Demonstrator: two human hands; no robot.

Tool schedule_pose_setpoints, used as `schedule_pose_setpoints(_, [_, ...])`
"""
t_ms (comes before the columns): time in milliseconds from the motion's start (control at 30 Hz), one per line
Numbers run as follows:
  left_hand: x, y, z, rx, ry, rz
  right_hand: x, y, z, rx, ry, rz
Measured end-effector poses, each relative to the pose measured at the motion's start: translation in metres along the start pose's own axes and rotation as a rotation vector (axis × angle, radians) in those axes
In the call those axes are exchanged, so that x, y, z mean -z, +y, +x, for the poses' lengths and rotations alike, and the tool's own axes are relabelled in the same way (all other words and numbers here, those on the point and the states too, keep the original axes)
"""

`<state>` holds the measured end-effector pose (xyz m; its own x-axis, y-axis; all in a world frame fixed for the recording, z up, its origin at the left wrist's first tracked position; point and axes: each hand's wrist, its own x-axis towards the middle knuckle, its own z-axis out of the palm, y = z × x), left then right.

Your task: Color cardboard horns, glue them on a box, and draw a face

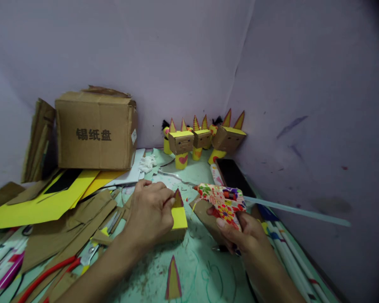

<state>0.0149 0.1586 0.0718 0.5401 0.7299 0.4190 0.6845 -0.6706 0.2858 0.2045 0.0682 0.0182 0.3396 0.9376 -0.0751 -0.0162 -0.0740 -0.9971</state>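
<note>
My left hand [151, 208] is closed, its fingertips pinching a brown cardboard triangle [178, 198] with a dark red edge. That triangle stands upright on a small cardboard box [179, 221] with a yellow top, partly hidden by the hand. In my right hand [244, 235] is a flower-patterned glue gun [229, 206], held by its grip with the nozzle pointing left, apart from the triangle. A long pale glue stick [300, 210] sticks out of its back. Behind the gun lies another cardboard piece [205, 214]. A second red-edged triangle [173, 278] lies flat at the front.
Several box-headed cardboard figures [181, 143] stand at the back against the wall. A large carton [94, 130] is at the back left. Cardboard scraps, yellow sheets [50, 206] and red-handled scissors [60, 269] cover the left. A phone [235, 174] and white tubes [290, 256] lie right.
</note>
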Motion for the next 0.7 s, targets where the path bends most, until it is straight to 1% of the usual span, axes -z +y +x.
schedule_pose_setpoints(300, [-0.0002, 0.0021, 0.0, 0.005, -0.005, -0.012, -0.0016, 0.0001, -0.0014, -0.005, 0.029, -0.004])
schedule_pose_setpoints(400, [-0.0008, 0.0033, 0.0001, 0.028, -0.007, -0.046, -0.0015, 0.0007, -0.0014, -0.024, 0.057, -0.019])
schedule_pose_setpoints(533, [-0.0004, 0.0041, 0.0005, 0.058, -0.024, -0.11, -0.0011, 0.0007, -0.0011, -0.021, 0.036, -0.02])
schedule_pose_setpoints(700, [0.0045, 0.0041, 0.0018, 0.084, -0.02, -0.166, -0.0023, -0.0018, -0.0022, -0.031, 0.054, 0.001])
